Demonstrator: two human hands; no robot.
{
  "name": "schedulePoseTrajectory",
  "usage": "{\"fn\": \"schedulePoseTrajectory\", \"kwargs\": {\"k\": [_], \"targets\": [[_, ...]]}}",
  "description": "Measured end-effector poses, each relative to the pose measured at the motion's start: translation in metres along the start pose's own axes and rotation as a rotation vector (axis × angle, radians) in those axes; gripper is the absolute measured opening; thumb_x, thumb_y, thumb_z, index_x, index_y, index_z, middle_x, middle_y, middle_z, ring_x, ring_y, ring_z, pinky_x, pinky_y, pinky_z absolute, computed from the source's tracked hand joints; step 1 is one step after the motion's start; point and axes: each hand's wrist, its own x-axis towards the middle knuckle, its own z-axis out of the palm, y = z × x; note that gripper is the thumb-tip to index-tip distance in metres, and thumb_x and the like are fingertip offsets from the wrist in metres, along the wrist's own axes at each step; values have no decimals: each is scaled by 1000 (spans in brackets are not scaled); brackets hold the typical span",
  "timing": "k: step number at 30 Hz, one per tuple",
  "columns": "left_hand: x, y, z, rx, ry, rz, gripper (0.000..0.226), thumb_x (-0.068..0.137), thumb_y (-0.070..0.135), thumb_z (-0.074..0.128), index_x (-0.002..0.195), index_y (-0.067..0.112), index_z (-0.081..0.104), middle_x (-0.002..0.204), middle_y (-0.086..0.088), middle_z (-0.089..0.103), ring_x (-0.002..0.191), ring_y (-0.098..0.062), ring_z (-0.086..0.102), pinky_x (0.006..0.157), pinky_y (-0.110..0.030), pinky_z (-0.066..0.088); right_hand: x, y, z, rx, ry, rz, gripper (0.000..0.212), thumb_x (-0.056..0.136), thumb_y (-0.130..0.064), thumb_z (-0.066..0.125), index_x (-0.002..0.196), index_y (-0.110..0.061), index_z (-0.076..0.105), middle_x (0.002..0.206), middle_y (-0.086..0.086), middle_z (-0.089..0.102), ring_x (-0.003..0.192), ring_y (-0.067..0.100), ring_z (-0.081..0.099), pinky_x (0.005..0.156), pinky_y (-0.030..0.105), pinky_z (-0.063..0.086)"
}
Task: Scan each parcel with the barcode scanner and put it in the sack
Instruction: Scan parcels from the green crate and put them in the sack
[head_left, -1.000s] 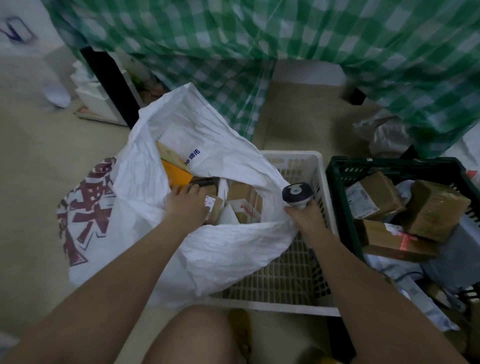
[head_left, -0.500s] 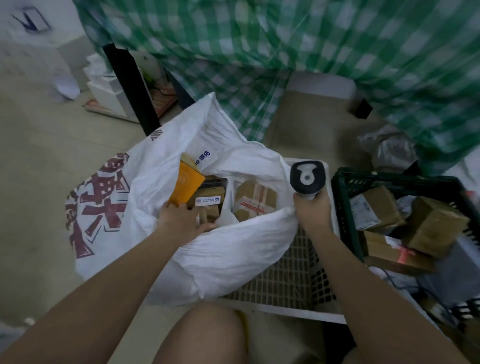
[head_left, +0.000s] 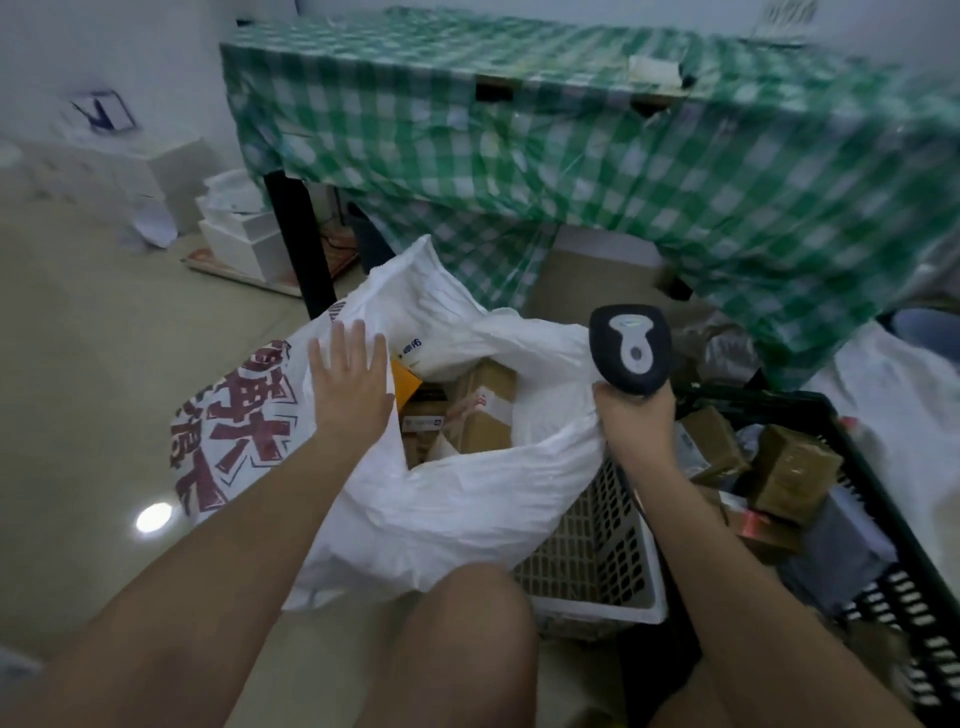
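Parcels are split between two places, and that split is the best gauge of progress. Inside the white woven sack (head_left: 452, 499) several already lie — a brown taped carton (head_left: 485, 410), an orange-yellow packet (head_left: 405, 383) against the near-left wall, and a darker box with a white label (head_left: 423, 423) between them. To the right, the dark plastic crate (head_left: 872, 499) holds more: at least two brown cartons (head_left: 792, 470) plus grey mailer bags (head_left: 831, 566) lower down, partly hidden. So I judge the job roughly midway, with a crate's worth yet to be scanned and dropped in.

The left hand (head_left: 350, 384) is flat, fingers straight and spread, lying on the sack's outer left side by the red printed characters (head_left: 244, 431); it holds nothing. The right hand (head_left: 631, 415) is wrapped round the handle of the barcode scanner (head_left: 629, 347), whose head points up and away from the camera, and it appears to catch the sack's right rim too — though I cannot tell for certain whether the fabric is pinched or merely pressed.

The sack sits in a white slotted basket (head_left: 597, 551), mouth open towards the camera. No parcel is in either hand, so the next step is probably to reach right into the crate for a fresh one. Behind stands a table under a green checked cloth (head_left: 571, 156).
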Motion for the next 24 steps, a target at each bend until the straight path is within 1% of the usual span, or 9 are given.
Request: {"fn": "schedulePoseTrajectory", "kwargs": {"k": [4,6,9,12,15,19,21,22,24], "targets": [[16,-8,-2,-275,-74,-199,101,88,46,64,152,5,-3,158,-23,1,144,-42,13,112,-52,27,-4,-1,6,-98,-83,3,9,77,10,59,85,7,55,75,20,54,74,18,52,68,30,41],[24,-5,-4,-402,-126,-303,110,83,53,65,152,7,-9,159,-21,-3,145,-43,5,113,-57,17,-2,-2,12,-105,-116,1,8,77,10,61,78,5,55,67,15,51,67,17,47,63,34,39],[39,-3,6,-744,-245,-453,118,81,56,67,151,10,-16,158,-21,8,143,-42,15,113,-57,15,-2,-9,22,-10,-114,0,18,81,-4,71,96,-12,66,80,-6,65,78,6,60,72,25,50],[44,-7,16,-954,-297,-474,85,93,51,53,152,4,14,153,-18,30,137,-36,34,113,-44,27,0,-18,28,56,-69,11,24,82,-16,74,103,-22,64,92,-12,67,91,3,62,80,24,51],[49,-16,-5,-1091,-134,-489,48,103,36,37,132,0,50,133,-19,53,123,-37,48,103,-39,36,6,-26,35,-40,-32,-14,31,82,-16,72,112,-14,62,101,-3,68,95,11,62,82,29,49],[60,-51,-82,-1328,31,-589,35,104,21,33,114,-1,57,103,-16,53,97,-32,53,72,-29,37,6,-59,49,-230,-21,-57,41,82,-5,59,122,-15,55,97,0,61,87,20,57,73,32,43],[60,-82,-124,-1306,169,-599,29,103,14,30,87,8,54,94,-15,50,81,-24,45,58,-26,31,8,-95,62,-236,14,-132,41,82,-4,57,122,-16,53,95,-2,58,83,18,53,72,32,41],[56,-99,-145,-1291,255,-620,28,103,14,31,85,13,52,95,-15,49,81,-22,46,59,-21,33,8,-116,69,-232,26,-182,38,83,-5,57,119,-16,53,93,-3,56,82,16,51,72,32,40],[43,-129,-172,-1263,415,-679,29,104,17,31,109,10,59,115,-18,56,103,-25,55,81,-25,42,2,-151,80,-174,5,-282,34,84,-6,59,116,-18,54,92,-7,56,85,15,53,73,31,43]]}}
